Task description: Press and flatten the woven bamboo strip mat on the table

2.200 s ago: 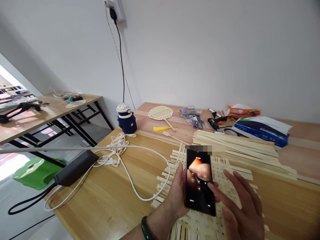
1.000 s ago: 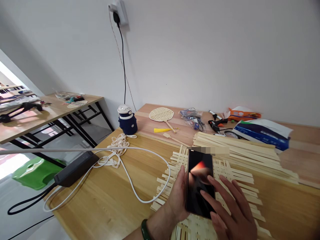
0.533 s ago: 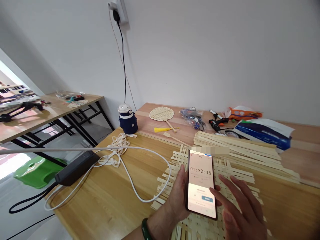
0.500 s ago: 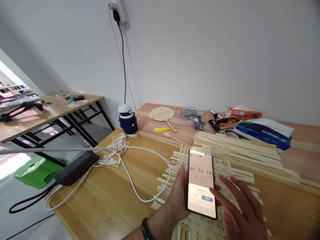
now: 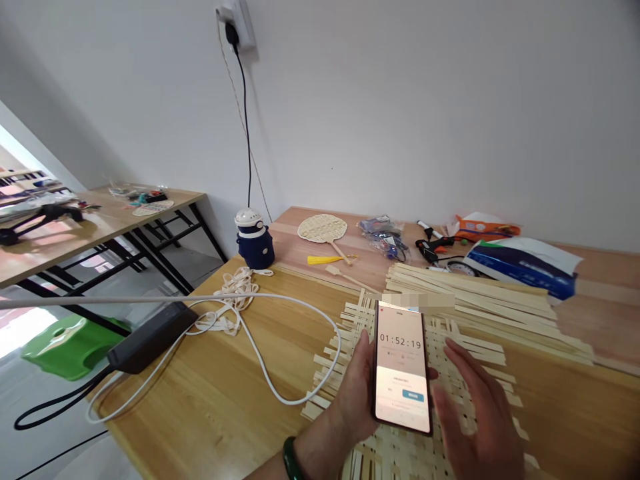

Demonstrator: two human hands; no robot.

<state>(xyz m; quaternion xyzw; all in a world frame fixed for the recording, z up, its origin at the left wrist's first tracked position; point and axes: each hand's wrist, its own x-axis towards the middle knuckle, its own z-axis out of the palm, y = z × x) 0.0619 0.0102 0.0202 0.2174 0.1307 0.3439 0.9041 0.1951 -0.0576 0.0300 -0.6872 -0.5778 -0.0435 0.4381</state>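
A: What shows at the hands in the head view?

B: The left hand (image 5: 354,393) grips a phone (image 5: 401,367) upright, its fingers curled round the lower edge, and a green bangle (image 5: 291,460) sits on that wrist. The screen reads 01:52:19.

A: And the right hand?

B: The right hand (image 5: 475,417) is open, fingers spread wide, just beside the phone and holding nothing. I cannot tell whether its fingertips touch the strips below.

A: Where's the weave?

B: The bamboo weave (image 5: 463,373) lies under both hands, near the front edge of the bench (image 5: 225,380), its ragged strip ends sticking out. A stack of loose strips (image 5: 475,297) lies just behind it, toward the far edge.

A: What makes for a good hold here?

B: I'd keep the phone steady and square, with the right fingers off the screen so the digits stay readable. Resting no weight on the weave should keep its strips from shifting.
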